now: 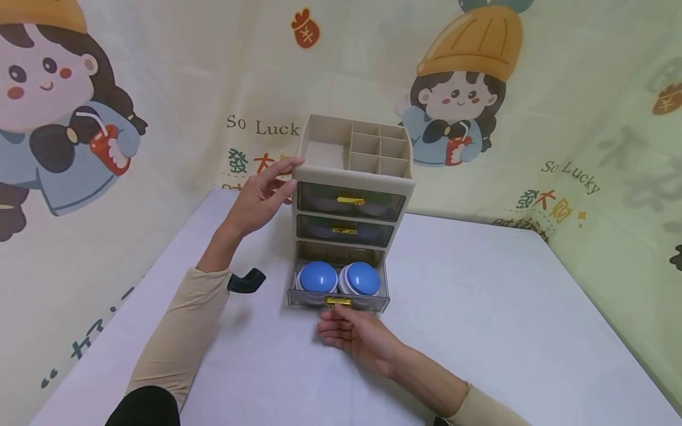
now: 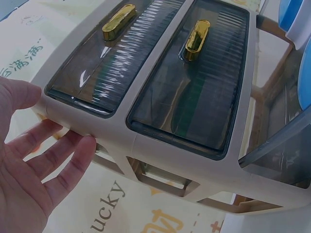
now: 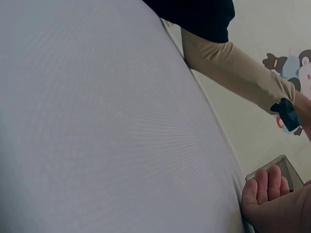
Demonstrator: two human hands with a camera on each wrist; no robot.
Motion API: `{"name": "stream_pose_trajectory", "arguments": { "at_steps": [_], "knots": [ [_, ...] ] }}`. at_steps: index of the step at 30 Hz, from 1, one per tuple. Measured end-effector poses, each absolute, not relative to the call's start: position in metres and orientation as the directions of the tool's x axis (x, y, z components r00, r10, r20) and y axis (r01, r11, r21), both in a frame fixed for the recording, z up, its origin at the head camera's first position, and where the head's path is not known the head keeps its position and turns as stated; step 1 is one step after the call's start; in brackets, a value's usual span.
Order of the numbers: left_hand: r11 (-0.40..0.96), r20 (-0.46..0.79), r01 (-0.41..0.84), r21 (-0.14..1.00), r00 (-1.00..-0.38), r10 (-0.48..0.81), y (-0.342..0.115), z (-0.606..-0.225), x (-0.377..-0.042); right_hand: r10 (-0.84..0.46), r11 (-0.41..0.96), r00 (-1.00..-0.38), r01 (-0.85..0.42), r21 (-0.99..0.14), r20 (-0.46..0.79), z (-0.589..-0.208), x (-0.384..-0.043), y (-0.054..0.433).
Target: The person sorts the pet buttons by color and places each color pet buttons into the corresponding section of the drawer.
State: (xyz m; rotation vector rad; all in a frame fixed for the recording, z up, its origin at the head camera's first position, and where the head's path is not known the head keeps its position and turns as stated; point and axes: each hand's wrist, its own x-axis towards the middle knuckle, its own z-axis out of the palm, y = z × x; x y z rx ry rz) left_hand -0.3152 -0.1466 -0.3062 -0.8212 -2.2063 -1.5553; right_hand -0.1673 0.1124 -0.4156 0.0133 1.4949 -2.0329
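A small beige desktop organizer stands on the table with its bottom drawer pulled out. In that drawer sit two round things with blue domed tops and white bases, a left one and a right one. My left hand rests on the organizer's upper left side, its fingertips spread along the frame in the left wrist view. Below the bottom drawer, my right hand has its thumb tip right at the gold handle, with the other fingers loosely bent underneath.
Two smoked drawers, the upper one and the middle one, are closed and have gold handles. The organizer's top tray is divided into compartments. A white cloth covers the table, and a printed backdrop hangs behind it.
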Motion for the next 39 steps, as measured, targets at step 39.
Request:
{"name": "stream_pose_trajectory", "arguments": {
  "at_steps": [39],
  "knots": [
    [0.213, 0.575, 0.635, 0.743, -0.768, 0.282, -0.147, -0.307, -0.316, -0.397, -0.259, -0.864, 0.430, -0.865, -0.310, -0.411, -0.229, 0.105]
  ]
}}
